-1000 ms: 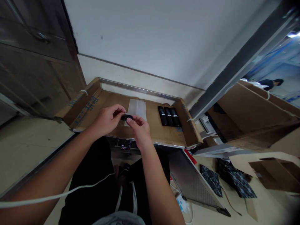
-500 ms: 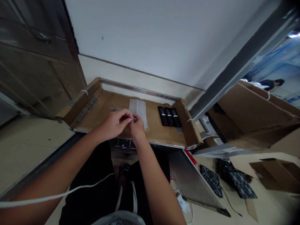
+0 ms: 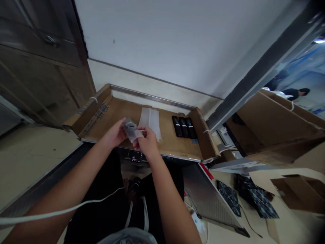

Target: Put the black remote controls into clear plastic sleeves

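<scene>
Between my two hands, just over the front of the cardboard-lined tray, is a translucent plastic bag [image 3: 132,131] with something dark inside that I cannot make out. My left hand [image 3: 117,134] grips the bag's left end. My right hand [image 3: 148,140] is closed on its right end, with the thumb on top. Behind my right hand, a small stack of flat translucent bags [image 3: 151,120] lies on the cardboard. Farther right, three black handheld devices [image 3: 183,126], each with a small white label, lie side by side.
The cardboard tray [image 3: 169,145] has raised sides, against a white wall [image 3: 152,44]. A large cardboard box [image 3: 276,125] stands at right, with patterned dark packets [image 3: 261,200] on the floor below. A white cable [image 3: 76,207] crosses my left arm. Another person [image 3: 296,93] is in the background.
My hands were pinched together; now they are farther apart and the bag between them is tilted into view. My left hand has shifted left and turned.
</scene>
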Available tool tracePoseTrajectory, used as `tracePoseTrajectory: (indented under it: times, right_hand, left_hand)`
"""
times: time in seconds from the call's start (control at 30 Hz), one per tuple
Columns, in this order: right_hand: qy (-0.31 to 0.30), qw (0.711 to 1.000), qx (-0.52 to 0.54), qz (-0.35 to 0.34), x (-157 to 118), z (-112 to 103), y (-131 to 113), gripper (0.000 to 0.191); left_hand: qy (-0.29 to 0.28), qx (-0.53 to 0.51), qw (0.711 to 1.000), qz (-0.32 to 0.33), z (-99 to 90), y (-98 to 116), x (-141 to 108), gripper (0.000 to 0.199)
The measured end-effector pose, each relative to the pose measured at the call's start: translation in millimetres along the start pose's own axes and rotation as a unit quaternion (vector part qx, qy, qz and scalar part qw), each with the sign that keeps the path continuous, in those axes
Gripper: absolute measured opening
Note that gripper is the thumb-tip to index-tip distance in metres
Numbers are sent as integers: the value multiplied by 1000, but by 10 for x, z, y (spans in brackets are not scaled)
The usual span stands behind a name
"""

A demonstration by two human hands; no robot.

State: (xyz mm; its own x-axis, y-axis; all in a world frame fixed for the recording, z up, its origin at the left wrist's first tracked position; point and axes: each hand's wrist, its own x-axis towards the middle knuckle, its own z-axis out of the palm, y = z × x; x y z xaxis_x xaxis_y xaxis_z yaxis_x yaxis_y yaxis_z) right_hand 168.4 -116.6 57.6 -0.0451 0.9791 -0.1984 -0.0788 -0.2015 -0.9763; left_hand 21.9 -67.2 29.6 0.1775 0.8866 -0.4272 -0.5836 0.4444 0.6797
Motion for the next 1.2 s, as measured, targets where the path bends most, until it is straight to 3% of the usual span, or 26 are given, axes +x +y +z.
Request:
tracePoseTrajectory:
  times: [0.1, 0.2, 0.4, 0.53, 0.8, 1.07, 1.2]
  right_hand:
    - [12, 999, -31, -36, -136, -70, 89, 33]
    - [30, 999, -36, -20, -200, -177, 214, 46]
    - [-44, 999, -7, -7, -173, -297, 274, 37]
    - [-32, 999, 28, -18, -179, -290, 222, 40]
    - [-8, 1000, 11, -15, -243, -329, 248, 34]
    - [-28, 999, 13, -11, -283, -385, 244, 36]
    - [-32, 999, 9, -10, -306, -393, 226, 40]
  left_hand:
    - [30, -17, 999, 24, 128, 58, 98, 20]
    - [45, -56, 996, 54, 195, 43, 89, 23]
    - [25, -81, 994, 73, 273, -55, -65, 26]
    - [-4, -73, 994, 86, 328, -53, -136, 21]
    - [-14, -52, 996, 72, 298, -61, -154, 17]
    - [8, 10, 997, 71, 279, -23, -168, 21]
    - [-12, 24, 996, 91, 265, -2, -187, 25]
